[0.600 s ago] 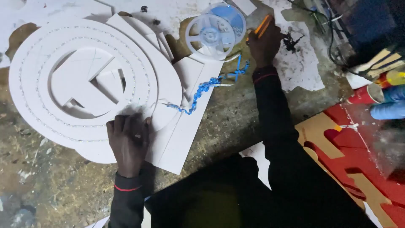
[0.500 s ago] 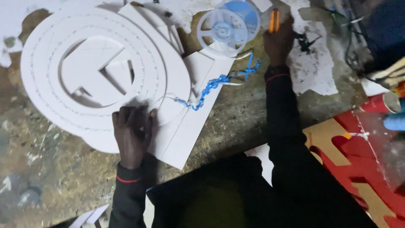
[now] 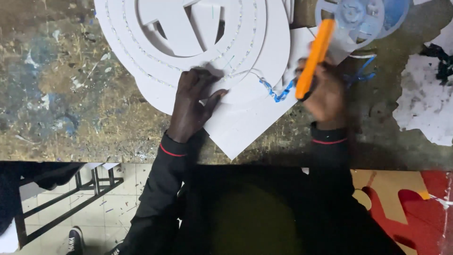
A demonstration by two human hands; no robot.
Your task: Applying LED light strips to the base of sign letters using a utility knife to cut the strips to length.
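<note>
My left hand (image 3: 194, 101) presses flat on the lower rim of a large round white foam-board piece (image 3: 264, 42) with ring-shaped layers and cut-outs. My right hand (image 3: 325, 92) is closed around an orange utility knife (image 3: 315, 55), which points up and away, just right of the board's edge. A blue tape strip (image 3: 276, 92) trails from under the board toward a pale blue reel (image 3: 358, 16) at the top. A flat white sheet (image 3: 245, 127) lies beneath the round piece.
The worn, paint-stained workbench (image 3: 71, 104) ends at its near edge, with tiled floor, a metal frame (image 3: 71, 196) and a shoe below. Torn white paper (image 3: 424, 108) lies at the right. A red and tan cut-out board (image 3: 410, 208) sits lower right.
My right hand has come back from the far side near the reel to the board's edge, carrying the orange knife. The view has dropped toward the bench edge. My left hand stays on the board.
</note>
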